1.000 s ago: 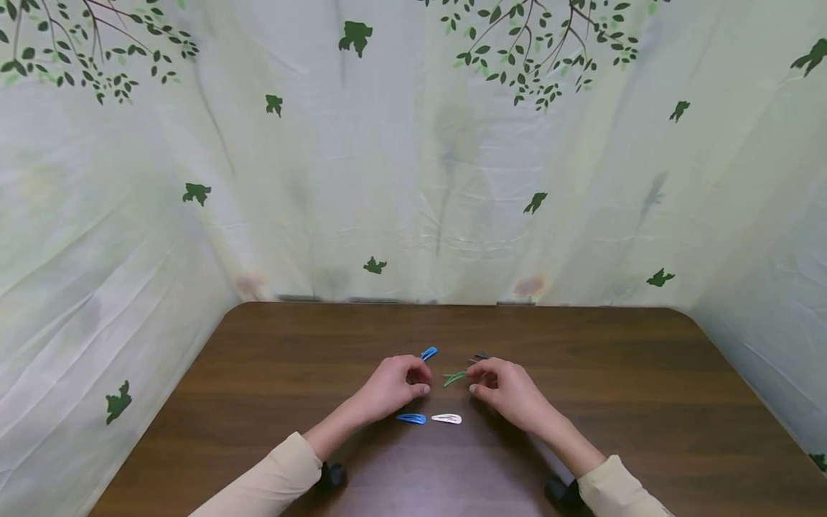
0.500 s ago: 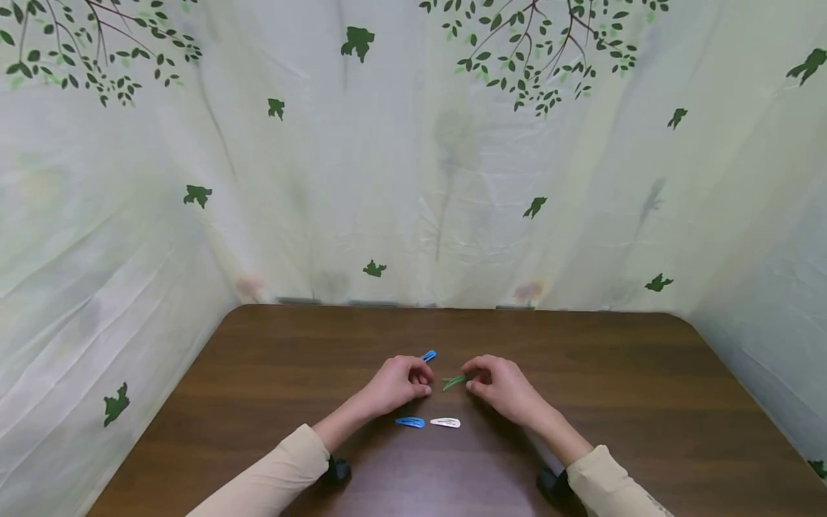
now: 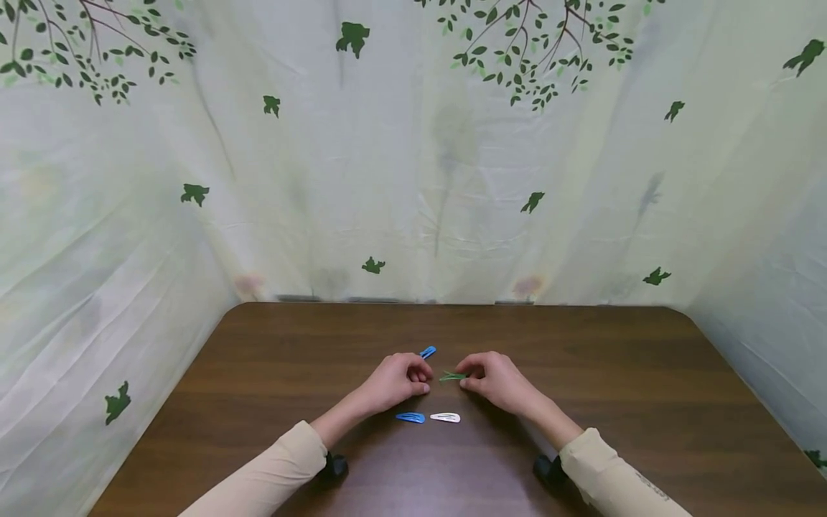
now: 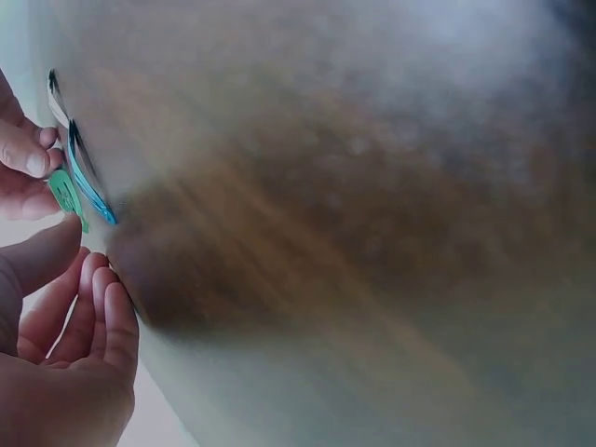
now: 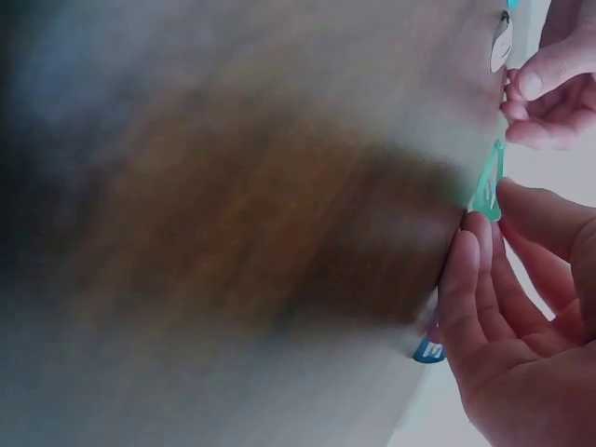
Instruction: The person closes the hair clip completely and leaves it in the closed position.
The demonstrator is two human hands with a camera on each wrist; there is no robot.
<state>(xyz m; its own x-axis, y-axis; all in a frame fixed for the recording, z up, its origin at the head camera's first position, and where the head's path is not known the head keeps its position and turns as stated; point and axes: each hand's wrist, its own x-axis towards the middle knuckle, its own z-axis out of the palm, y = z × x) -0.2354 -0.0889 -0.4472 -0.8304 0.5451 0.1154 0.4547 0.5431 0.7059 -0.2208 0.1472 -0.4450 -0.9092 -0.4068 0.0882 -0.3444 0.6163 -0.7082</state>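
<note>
Head view. My right hand (image 3: pixel 496 382): fingers curled, thumb and fingertips pinching one end of the green hair clip (image 3: pixel 451 376). The clip sits just above the tabletop (image 3: pixel 646 402), between my two hands; its long axis runs left to right, free end pointing toward my left hand (image 3: pixel 394 383). My left hand: fingers curled in, thumb against the fingertips; whether they grip anything I cannot tell here. A blue clip (image 3: pixel 428 352) lies just beyond the left hand, slanted. A second blue clip (image 3: pixel 410 417) and a white clip (image 3: pixel 445 417) lie side by side in front of my hands, each with its long axis left to right.

Left wrist view, blurred. My left hand (image 4: pixel 65 345): fingers loosely bent, nothing between them. The green hair clip (image 4: pixel 67 196) lies just past the thumb, pinched by the fingers (image 4: pixel 23 154) of my other hand.

Right wrist view, blurred. My right hand (image 5: pixel 521 307): thumb and fingertips holding the green hair clip (image 5: pixel 487 186), its long axis running up the frame.
</note>
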